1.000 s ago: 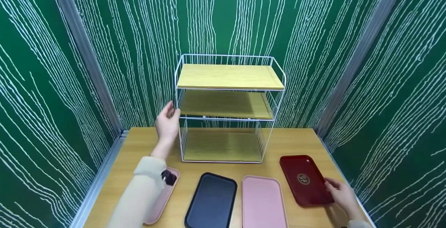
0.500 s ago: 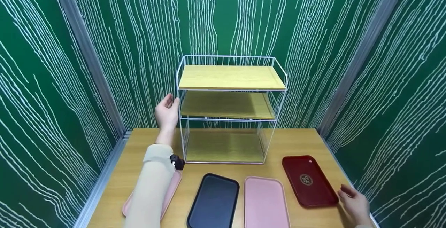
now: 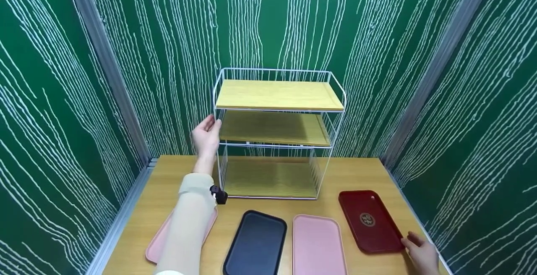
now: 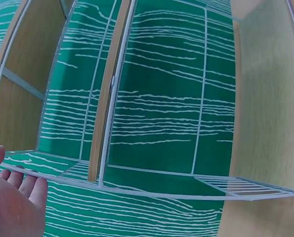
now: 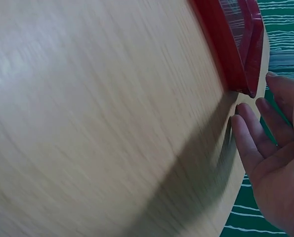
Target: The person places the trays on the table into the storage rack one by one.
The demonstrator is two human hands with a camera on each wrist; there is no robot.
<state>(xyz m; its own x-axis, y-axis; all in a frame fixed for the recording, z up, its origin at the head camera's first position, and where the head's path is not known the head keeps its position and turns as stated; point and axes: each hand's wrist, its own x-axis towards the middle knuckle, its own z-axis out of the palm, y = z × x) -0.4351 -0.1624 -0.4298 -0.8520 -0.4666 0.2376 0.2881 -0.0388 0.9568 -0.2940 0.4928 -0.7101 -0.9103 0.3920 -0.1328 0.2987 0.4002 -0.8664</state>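
A three-tier rack (image 3: 275, 145) of white wire with wooden boards stands at the back of the table. My left hand (image 3: 206, 135) is at its left front post, level with the middle tier. In the left wrist view, the thumb and curled fingers (image 4: 38, 195) lie either side of the white wire. At the right, my right hand (image 3: 421, 253) is by the near right corner of a dark red tray (image 3: 379, 233) with a round gold emblem. Its fingers (image 5: 248, 140) are spread and loosely bent in the right wrist view, with the tray's corner close to the fingertips.
A black tray (image 3: 256, 241) and a pink tray (image 3: 317, 245) lie side by side at the front of the wooden table (image 3: 356, 170). Another pink tray (image 3: 157, 241) is partly hidden under my left forearm. Green walls with white lines enclose the table.
My left hand has moved slightly up and right, closer to the rack's post. The right hand has slid from the red tray's right edge, drawn back, then returned to its near corner.
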